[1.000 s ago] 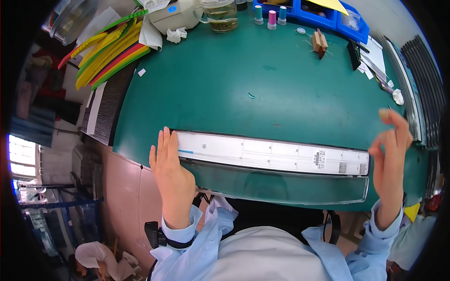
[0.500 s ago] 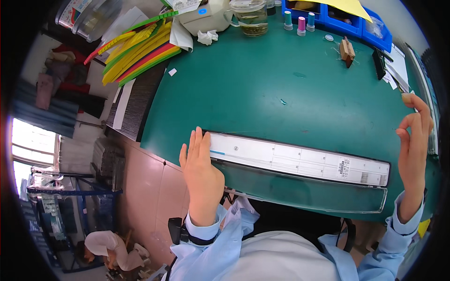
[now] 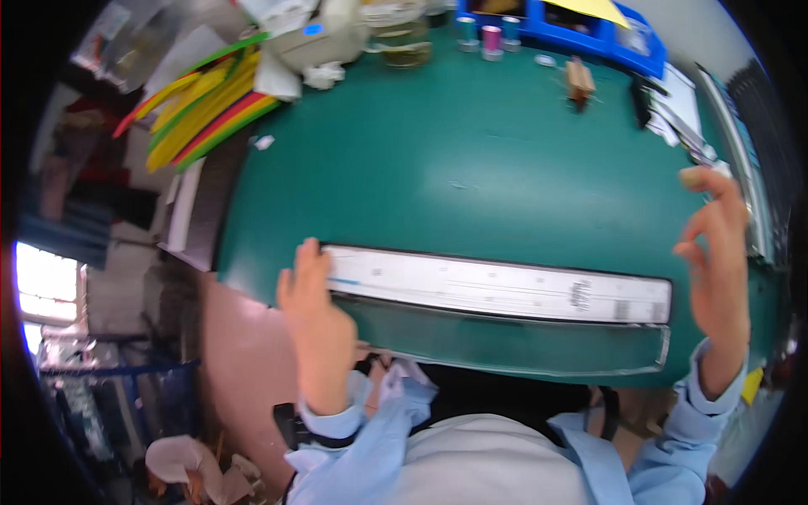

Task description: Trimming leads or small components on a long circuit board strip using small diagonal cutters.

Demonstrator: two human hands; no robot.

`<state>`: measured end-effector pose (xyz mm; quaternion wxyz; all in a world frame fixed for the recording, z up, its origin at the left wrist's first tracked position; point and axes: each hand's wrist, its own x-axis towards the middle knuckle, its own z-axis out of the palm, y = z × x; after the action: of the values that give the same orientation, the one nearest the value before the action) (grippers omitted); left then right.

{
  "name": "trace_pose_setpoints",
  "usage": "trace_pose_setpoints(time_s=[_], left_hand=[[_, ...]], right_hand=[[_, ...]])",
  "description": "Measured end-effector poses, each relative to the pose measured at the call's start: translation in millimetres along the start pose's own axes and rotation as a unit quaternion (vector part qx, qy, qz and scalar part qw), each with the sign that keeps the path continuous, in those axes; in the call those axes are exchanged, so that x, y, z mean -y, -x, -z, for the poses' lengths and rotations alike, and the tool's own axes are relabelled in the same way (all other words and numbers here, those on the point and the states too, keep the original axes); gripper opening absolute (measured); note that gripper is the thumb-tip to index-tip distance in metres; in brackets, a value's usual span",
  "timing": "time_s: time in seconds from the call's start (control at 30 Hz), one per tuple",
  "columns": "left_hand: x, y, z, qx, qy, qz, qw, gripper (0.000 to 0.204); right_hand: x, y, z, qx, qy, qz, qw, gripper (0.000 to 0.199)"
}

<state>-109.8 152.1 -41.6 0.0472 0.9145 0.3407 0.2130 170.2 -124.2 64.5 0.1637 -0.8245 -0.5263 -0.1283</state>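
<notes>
In front of me on the green table top (image 3: 404, 160) lies a long, narrow black-edged case (image 3: 497, 284) with a white printed strip inside and a short blue line at its left end. Its clear lid (image 3: 505, 341) is folded down toward me. The outstretched fingers of my left hand (image 3: 318, 328) rest on the left end of the case. Raised beyond the right end is my right hand (image 3: 720, 261), its fingers bent and the upper fingertips closed together. Anything between them is too small or blurred to make out.
Three thread spools (image 3: 491, 42) stand by a blue bin (image 3: 581, 38) at the back. A wooden clip-like piece (image 3: 579, 80) lies nearer. Colourful foam strips (image 3: 210, 109), a crumpled tissue (image 3: 324, 76) and a glass jug (image 3: 400, 38) sit back left. A person (image 3: 189, 467) crouches at lower left.
The whole view has shifted, so the table, case and both hands appear farther left. My left hand stays at the case's left end; my right hand keeps its bent-finger pose.
</notes>
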Motion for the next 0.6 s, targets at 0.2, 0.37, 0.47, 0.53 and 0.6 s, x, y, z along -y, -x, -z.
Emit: trace_pose_setpoints(time_s=[0.2, 0.37, 0.47, 0.53, 0.6], left_hand=[[-63, -3, 16, -0.037, -0.075, -0.038, 0.996, 0.046], [-151, 11, 20, 0.114, 0.190, -0.245, 0.944, 0.047], [-181, 13, -2, 0.165, 0.219, -0.290, 0.917, 0.050], [-193, 12, -12, 0.164, 0.223, -0.296, 0.914, 0.051], [-199, 12, -21, 0.165, 0.227, -0.304, 0.910, 0.053]], right_hand=[[-5, 34, -28, 0.058, -0.064, 0.012, 0.996, 0.021], [-3, 44, -46, 0.078, -0.052, 0.026, 0.995, 0.015], [-5, 48, -53, 0.075, -0.035, 0.025, 0.996, 0.014], [-6, 48, -55, 0.079, -0.028, 0.025, 0.996, 0.014], [-5, 50, -57, 0.081, -0.024, 0.023, 0.996, 0.014]])
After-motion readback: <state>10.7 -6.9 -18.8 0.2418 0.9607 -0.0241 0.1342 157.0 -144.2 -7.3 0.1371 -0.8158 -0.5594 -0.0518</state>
